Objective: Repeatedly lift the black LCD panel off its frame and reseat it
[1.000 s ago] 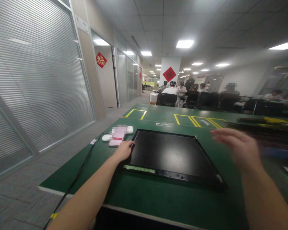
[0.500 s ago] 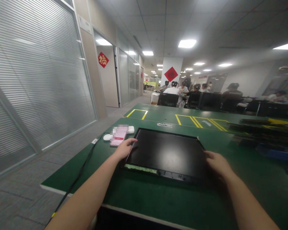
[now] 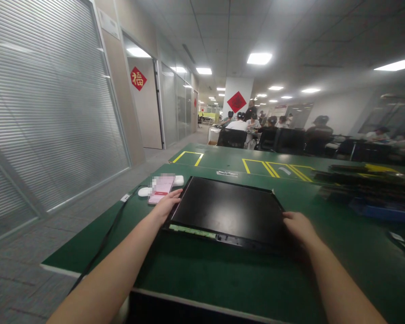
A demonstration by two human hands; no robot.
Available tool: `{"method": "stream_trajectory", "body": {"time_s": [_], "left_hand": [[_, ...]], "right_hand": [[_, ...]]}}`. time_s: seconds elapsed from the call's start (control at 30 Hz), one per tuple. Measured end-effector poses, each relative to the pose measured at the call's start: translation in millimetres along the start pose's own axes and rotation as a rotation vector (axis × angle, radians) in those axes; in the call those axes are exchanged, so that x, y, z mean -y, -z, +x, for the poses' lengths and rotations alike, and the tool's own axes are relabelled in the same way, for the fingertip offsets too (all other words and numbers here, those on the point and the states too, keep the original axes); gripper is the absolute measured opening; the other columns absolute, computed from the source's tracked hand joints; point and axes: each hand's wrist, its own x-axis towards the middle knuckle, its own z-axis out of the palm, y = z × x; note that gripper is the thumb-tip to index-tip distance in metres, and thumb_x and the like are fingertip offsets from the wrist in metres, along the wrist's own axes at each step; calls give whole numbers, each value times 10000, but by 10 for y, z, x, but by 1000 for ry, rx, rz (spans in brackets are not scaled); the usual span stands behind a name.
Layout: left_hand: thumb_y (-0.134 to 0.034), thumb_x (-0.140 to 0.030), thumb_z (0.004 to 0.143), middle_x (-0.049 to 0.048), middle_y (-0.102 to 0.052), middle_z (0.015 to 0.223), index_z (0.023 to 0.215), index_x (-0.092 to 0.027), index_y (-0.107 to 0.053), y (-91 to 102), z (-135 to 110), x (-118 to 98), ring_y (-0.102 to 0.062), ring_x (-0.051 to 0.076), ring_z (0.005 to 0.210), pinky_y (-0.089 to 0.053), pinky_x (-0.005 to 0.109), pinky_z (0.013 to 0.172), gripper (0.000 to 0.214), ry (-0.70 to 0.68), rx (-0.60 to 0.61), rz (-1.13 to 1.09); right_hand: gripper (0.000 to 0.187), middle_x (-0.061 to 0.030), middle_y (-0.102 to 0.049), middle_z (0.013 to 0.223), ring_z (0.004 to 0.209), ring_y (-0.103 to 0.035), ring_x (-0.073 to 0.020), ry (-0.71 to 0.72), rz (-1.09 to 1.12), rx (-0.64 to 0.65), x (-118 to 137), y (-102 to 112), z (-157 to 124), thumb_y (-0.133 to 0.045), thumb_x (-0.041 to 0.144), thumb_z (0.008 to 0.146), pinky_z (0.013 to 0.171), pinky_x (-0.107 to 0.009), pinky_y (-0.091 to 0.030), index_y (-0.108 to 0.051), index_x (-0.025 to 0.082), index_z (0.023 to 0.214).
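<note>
In front of me lies a black LCD panel [image 3: 227, 207], flat or nearly so, with a strip of green circuit board [image 3: 192, 231] along its near edge. My left hand [image 3: 167, 206] is closed on the panel's left edge, its fingers pointing away from me. At the opposite side, my right hand [image 3: 300, 227] grips the right edge, the fingers partly hidden beneath or behind the frame. Just beyond my left hand rests a pink-screened phone [image 3: 160, 192], partly blurred out, beside white objects.
The green table [image 3: 229, 279] carries yellow tape outlines [image 3: 256, 166] at its far side. A dark stack of parts [image 3: 351, 182] and a blue tray [image 3: 388, 213] stand to the right. A black cable [image 3: 111, 231] crosses the left edge. Several people sit farther back.
The view has shifted slightly, so the panel and table appear a little further left and higher. My left fingers look straighter along the panel's edge; my right hand keeps its hold.
</note>
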Motion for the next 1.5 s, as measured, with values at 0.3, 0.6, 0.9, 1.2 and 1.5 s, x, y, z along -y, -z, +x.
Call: {"method": "stream_trajectory", "body": {"time_s": [0.3, 0.6, 0.9, 1.2, 1.5], "left_hand": [[-714, -17, 707, 80, -778, 903, 1511, -220, -375, 48, -9, 12, -746, 232, 645, -619, 350, 627, 896, 69, 121, -27], [-725, -7, 667, 90, -781, 881, 1425, -163, -495, 25, -99, -40, -744, 230, 639, -611, 325, 602, 807, 76, 171, 21], [-735, -111, 676, 94, -770, 1063, 1357, -184, -590, -11, -132, -29, -752, 244, 853, -599, 334, 754, 700, -82, 195, 62], [-667, -79, 709, 89, -755, 1145, 1366, -170, -586, -82, -190, -51, -737, 234, 955, -581, 320, 839, 668, -83, 158, 7], [-682, -116, 713, 101, -741, 1176, 1402, -176, -559, -75, -193, -32, -724, 261, 1003, -582, 348, 856, 703, -125, 209, 38]], "right_hand": [[420, -110, -723, 1156, 1072, -664, -273, -8, 57, -20, 6, -10, -15, -523, 221, 768, 854, -312, -497, -752, 150, 1113], [412, -106, -728, 1146, 1067, -670, -273, -60, 111, -53, 43, 9, -27, -550, 191, 729, 864, -312, -504, -761, 166, 1082], [404, -92, -743, 1104, 1042, -683, -260, -43, 109, -71, -23, -57, 5, -541, 226, 746, 837, -294, -504, -767, 187, 1078], [423, -100, -726, 1156, 1066, -670, -264, -31, 74, -55, 8, -60, -23, -504, 260, 810, 862, -303, -494, -745, 157, 1141], [457, -109, -710, 1189, 1064, -664, -270, -28, 33, -25, 18, -16, -33, -493, 275, 809, 837, -309, -497, -731, 138, 1174]]}}
